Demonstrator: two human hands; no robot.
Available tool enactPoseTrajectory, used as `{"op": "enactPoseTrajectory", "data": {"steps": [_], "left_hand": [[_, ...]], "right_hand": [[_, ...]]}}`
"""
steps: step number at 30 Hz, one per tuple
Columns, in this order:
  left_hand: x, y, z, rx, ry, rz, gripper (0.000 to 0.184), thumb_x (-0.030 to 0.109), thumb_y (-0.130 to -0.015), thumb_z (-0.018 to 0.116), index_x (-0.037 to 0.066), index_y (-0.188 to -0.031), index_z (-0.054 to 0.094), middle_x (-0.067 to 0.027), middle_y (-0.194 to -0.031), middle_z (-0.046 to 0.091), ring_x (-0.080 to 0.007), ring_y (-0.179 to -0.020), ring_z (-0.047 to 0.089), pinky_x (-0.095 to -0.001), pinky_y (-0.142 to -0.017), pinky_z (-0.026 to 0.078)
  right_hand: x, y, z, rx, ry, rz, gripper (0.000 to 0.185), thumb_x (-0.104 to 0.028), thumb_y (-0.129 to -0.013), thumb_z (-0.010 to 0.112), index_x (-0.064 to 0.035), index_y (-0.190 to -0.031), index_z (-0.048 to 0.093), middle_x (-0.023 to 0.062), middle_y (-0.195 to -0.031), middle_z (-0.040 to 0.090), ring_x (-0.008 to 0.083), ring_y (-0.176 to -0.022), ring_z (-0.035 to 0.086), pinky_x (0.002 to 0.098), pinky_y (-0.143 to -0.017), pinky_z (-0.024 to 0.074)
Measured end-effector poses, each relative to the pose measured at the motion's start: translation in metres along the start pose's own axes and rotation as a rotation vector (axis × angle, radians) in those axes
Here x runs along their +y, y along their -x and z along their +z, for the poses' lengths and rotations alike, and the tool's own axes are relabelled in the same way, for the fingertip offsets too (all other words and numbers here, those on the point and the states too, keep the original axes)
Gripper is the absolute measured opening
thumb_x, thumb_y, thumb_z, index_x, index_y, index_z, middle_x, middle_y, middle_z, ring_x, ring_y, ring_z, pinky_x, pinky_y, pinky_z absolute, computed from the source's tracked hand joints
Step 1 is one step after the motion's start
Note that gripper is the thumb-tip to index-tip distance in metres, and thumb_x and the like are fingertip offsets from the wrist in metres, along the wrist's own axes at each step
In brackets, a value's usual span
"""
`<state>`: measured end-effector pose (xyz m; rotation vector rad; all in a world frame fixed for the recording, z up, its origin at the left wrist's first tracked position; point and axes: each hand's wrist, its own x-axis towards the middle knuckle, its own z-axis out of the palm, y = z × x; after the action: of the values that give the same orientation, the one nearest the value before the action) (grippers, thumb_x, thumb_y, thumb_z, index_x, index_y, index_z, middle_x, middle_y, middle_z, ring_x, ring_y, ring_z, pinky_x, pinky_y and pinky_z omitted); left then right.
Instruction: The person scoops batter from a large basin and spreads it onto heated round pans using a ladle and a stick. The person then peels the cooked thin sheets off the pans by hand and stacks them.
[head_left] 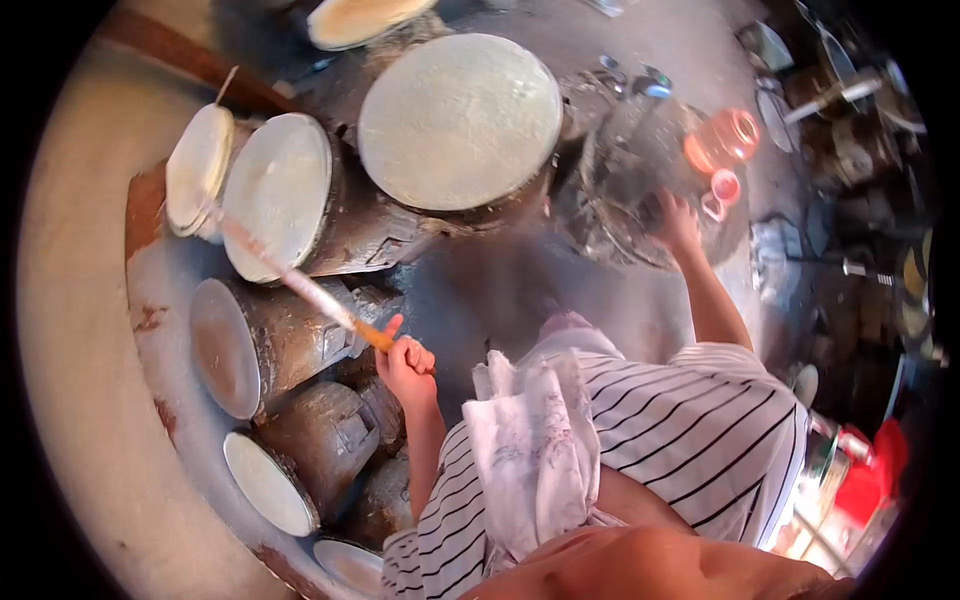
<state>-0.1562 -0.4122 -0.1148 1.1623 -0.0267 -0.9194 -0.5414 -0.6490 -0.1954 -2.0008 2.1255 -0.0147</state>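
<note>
Drums crowd the left side: one drum (222, 350) lies tipped at nine o'clock, and a pale-faced drum (280, 190) leans at ten, perhaps angled so that its face stays exposed. Slanting toward ten, a long stick (308, 290) passes in front of that pale face, its far end blurred. The left hand (408, 368) curls around the orange end, one digit extended, a hold that probably leaves most of the length for reach. At twelve, a broad drum (460, 120) presents its round face, apart from both hands. At two, the right hand (678, 222) reaches over a dark round block (630, 150); whether its blurred fingers pinch anything cannot be told. Just beside it, an orange jar (722, 141) and a pink cup (726, 187) sit, presumably for easy reach.
</note>
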Motion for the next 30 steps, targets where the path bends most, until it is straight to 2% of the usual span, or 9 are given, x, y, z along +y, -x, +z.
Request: {"op": "enactPoseTrajectory", "data": {"steps": [4,7,12,13,19,22,25,28,30], "left_hand": [[0.006,-0.019,0.02,0.016,-0.039,-0.022,0.031,-0.005,-0.083,0.046,0.0,-0.112,0.057,0.005,-0.057,0.036,-0.0024,-0.042,0.029,-0.0196,-0.038,0.024],[0.007,-0.026,0.019,0.003,-0.092,-0.043,0.032,-0.004,-0.084,0.046,-0.001,-0.115,0.054,0.0052,-0.058,0.036,-0.0015,-0.042,0.028,-0.0193,-0.038,0.023],[0.031,-0.03,-0.014,0.07,-0.052,0.001,0.033,-0.001,-0.086,0.046,-0.001,-0.118,0.053,0.0059,-0.057,0.036,-0.0014,-0.042,0.027,-0.02,-0.039,0.02],[0.037,-0.029,-0.026,0.125,-0.041,0.029,0.032,-0.001,-0.086,0.046,-0.001,-0.117,0.052,0.0051,-0.057,0.036,-0.0022,-0.041,0.027,-0.0204,-0.039,0.021],[0.088,-0.012,-0.113,0.38,0.14,0.181,0.032,0.0,-0.085,0.046,-0.001,-0.116,0.052,0.0031,-0.055,0.036,-0.0047,-0.041,0.029,-0.0214,-0.039,0.023],[0.109,0.001,-0.162,0.473,0.151,0.316,0.03,0.0,-0.085,0.047,-0.001,-0.115,0.052,0.0031,-0.056,0.035,-0.0049,-0.041,0.028,-0.0212,-0.039,0.023],[0.142,0.004,-0.224,0.589,0.168,0.424,0.029,0.0,-0.085,0.047,0.0,-0.114,0.052,0.0039,-0.056,0.035,-0.0042,-0.042,0.028,-0.0208,-0.039,0.023],[0.171,0.012,-0.265,0.678,0.248,0.454,0.027,0.002,-0.086,0.046,-0.002,-0.113,0.051,0.0042,-0.056,0.034,-0.0046,-0.042,0.028,-0.0211,-0.038,0.023],[0.184,0.016,-0.292,0.737,0.304,0.485,0.027,0.002,-0.087,0.046,-0.003,-0.112,0.051,0.004,-0.056,0.033,-0.0047,-0.042,0.028,-0.0212,-0.038,0.023]], "right_hand": [[0.032,-0.012,0.042,0.094,-0.196,-0.15,0.088,-0.021,-0.061,0.079,-0.0232,-0.137,0.036,0.016,-0.124,0.049,0.0396,-0.114,0.048,0.0475,-0.092,0.0443],[0.049,-0.01,0.039,0.156,-0.066,-0.158,0.066,-0.018,-0.064,0.072,-0.0102,-0.124,0.046,0.0169,-0.11,0.057,0.0365,-0.105,0.054,0.0454,-0.085,0.0471],[0.044,-0.024,-0.06,-0.282,-0.435,-0.167,0.04,-0.011,-0.058,0.07,-0.0053,-0.09,0.047,0.0093,-0.081,0.054,0.024,-0.071,0.056,0.0346,-0.066,0.0457],[-0.041,-0.009,-0.114,-0.472,-0.496,-0.06,0.04,-0.007,-0.06,0.067,-0.0044,-0.095,0.049,0.005,-0.085,0.055,0.0167,-0.077,0.056,0.0298,-0.07,0.0453],[-0.396,0.067,-0.028,-0.675,-1.097,-1.062,0.048,-0.008,-0.071,0.067,-0.0019,-0.115,0.051,0.0051,-0.103,0.054,0.0166,-0.1,0.05,0.0294,-0.088,0.0402],[-0.555,0.152,0.038,-0.37,-1.075,-1.432,0.045,-0.015,-0.061,0.073,-0.0065,-0.104,0.062,0.0155,-0.101,0.057,0.0315,-0.096,0.053,0.0373,-0.087,0.0426],[-0.672,0.242,0.076,-0.206,-1.024,-1.472,0.039,-0.02,-0.058,0.074,-0.0108,-0.095,0.066,0.0144,-0.091,0.054,0.0337,-0.088,0.055,0.0419,-0.077,0.047],[-0.731,0.283,0.093,-0.054,-0.379,-1.736,0.037,-0.036,-0.067,0.072,-0.0121,-0.094,0.066,0.0132,-0.096,0.056,0.0327,-0.095,0.054,0.0438,-0.082,0.0454],[-0.785,0.263,0.104,0.141,-0.345,-1.652,0.044,-0.044,-0.069,0.068,-0.0081,-0.095,0.067,0.0151,-0.101,0.057,0.0328,-0.101,0.052,0.0453,-0.087,0.0435]]}}
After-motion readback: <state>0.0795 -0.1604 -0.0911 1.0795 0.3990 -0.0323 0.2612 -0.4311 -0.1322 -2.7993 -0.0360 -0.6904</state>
